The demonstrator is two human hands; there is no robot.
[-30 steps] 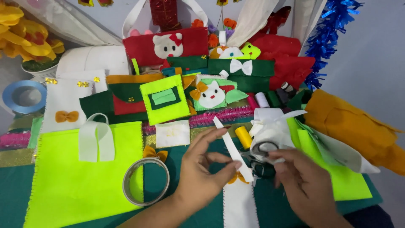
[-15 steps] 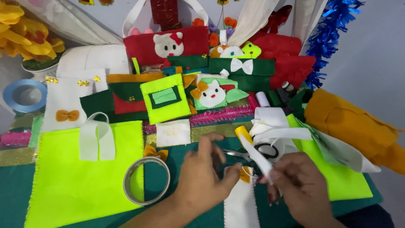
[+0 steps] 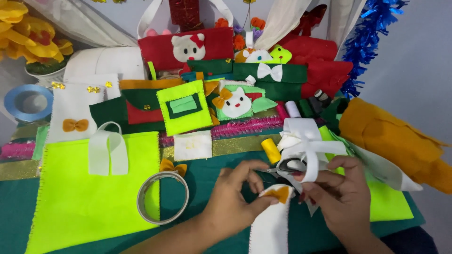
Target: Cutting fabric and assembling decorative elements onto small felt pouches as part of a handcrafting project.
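From the head camera we look down on a green table cover crowded with felt work. The risk we judge here is the small orange felt piece slipping or sitting crooked on the white felt strip: it is held only by fingertip pressure at the strip's top end, and the black-handled scissors lie just behind it, close enough to snag a loose edge or nick a finger.

Our left hand is closed in a pinch, thumb and fingers pressing the orange piece against the white strip near the bottom centre. Our right hand is curled, its fingertips touching the other side of the orange piece while a white ribbon loops over its fingers. We cannot tell whether it grips the ribbon or the ribbon merely drapes there.

A roll of tape and a lime-green felt bag lie to the left, and a yellow thread spool stands just behind.
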